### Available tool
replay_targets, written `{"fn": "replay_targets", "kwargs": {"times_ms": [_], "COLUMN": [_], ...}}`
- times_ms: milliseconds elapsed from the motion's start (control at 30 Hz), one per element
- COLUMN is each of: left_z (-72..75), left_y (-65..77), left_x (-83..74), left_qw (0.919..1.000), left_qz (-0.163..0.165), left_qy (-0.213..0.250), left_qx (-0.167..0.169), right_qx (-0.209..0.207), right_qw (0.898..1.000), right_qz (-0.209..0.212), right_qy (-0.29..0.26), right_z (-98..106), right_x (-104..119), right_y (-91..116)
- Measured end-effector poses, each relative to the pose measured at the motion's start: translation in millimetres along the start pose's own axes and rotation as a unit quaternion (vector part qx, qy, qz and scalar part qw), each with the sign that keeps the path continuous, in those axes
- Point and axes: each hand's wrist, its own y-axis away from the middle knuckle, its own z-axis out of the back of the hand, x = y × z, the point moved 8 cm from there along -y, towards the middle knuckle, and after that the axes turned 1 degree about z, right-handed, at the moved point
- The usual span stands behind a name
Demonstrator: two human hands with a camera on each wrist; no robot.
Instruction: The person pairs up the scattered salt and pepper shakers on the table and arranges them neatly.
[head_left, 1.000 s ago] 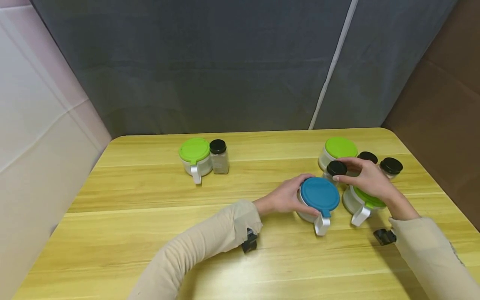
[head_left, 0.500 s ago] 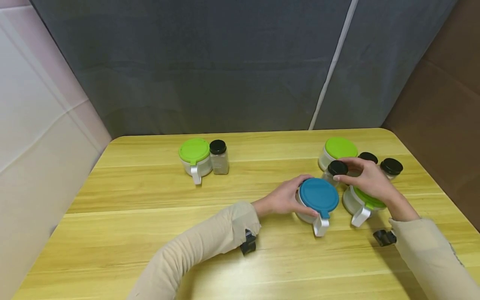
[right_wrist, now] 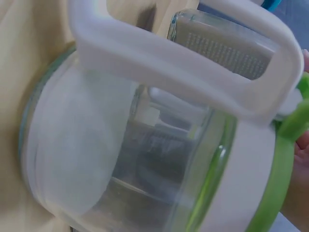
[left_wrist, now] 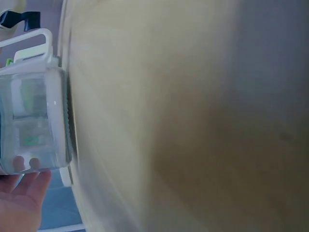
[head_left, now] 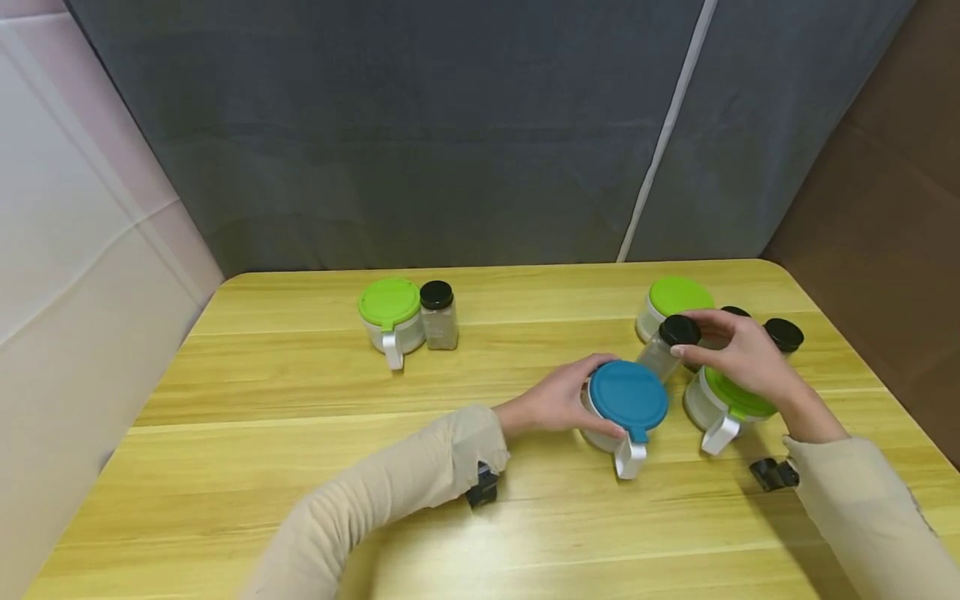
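My left hand (head_left: pixel 558 402) grips a clear seasoning jar with a blue lid (head_left: pixel 628 397) and a white handle, thumb at the near side and fingers behind. In the left wrist view, fingertips touch the glass of this jar (left_wrist: pixel 34 116). My right hand (head_left: pixel 746 354) pinches the black lid of a small glass spice bottle (head_left: pixel 658 360), which leans with its top to the right. Just below that hand stands a green-lidded jar (head_left: pixel 720 408); it fills much of the right wrist view, with the bottle's glass (right_wrist: pixel 217 50) behind its handle.
Behind the right hand stand another green-lidded jar (head_left: pixel 678 298) and two black-capped bottles, one with its cap (head_left: pixel 784 334) at the right, partly hidden. Further left on the wooden table (head_left: pixel 300 467), a green-lidded jar (head_left: pixel 390 308) stands beside a black-capped bottle (head_left: pixel 438 321).
My left hand and the blue-lidded jar have shifted left and slightly nearer. The spice bottle in my right hand now leans more, and more of its glass shows.
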Motion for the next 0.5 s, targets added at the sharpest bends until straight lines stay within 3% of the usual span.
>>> {"fn": "replay_targets", "kwargs": {"times_ms": [500], "left_z": [22.6], "left_y": [25.0], "left_x": [2.2], "left_qw": [0.9986], "left_qz": [-0.003], "left_qy": [0.051], "left_qx": [-0.011], "right_qx": [-0.003], "right_qw": [1.0], "right_qz": [0.008], "right_qy": [-0.008], "right_z": [8.5], "right_x": [13.2], "right_y": [2.6]}}
